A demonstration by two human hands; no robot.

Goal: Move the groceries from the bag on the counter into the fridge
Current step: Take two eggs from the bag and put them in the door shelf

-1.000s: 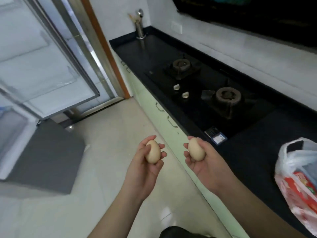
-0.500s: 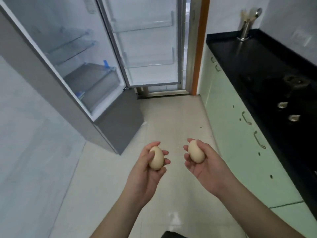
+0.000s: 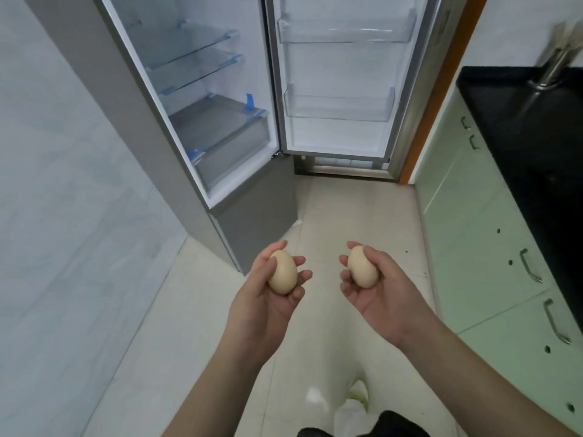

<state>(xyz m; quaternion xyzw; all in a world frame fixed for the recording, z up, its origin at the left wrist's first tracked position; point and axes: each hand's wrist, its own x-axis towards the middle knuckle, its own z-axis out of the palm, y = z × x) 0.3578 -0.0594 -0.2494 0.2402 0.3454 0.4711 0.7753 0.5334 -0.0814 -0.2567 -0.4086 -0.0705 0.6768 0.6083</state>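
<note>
In the head view, the left hand [image 3: 265,298] is held palm up in front of the body and holds a pale brown egg [image 3: 283,271]; its fingers curl round the far side of the shell and the thumb lies along the near side. The right hand [image 3: 375,293] is also palm up, just beside the left one but apart from it, and cups a second egg [image 3: 362,266] with the fingers curled under it and the thumb resting on top. Both eggs are above the pale tiled floor [image 3: 176,342], well short of the fridge.

The fridge [image 3: 220,127] stands ahead and to the left with its upper door [image 3: 340,89] swung wide open. Inside are glass shelves [image 3: 189,45] and, beneath them, a clear drawer [image 3: 227,143] with blue tape on its edges. The open door carries two clear door bins [image 3: 339,105], one above the other. The grey lower compartment door is closed.

On the right runs a row of pale green cabinets [image 3: 473,247] with metal handles, topped by a black worktop [image 3: 530,127]. At the far end of the worktop stands a blurred metal utensil holder [image 3: 550,67]. The bag is out of sight.
</note>
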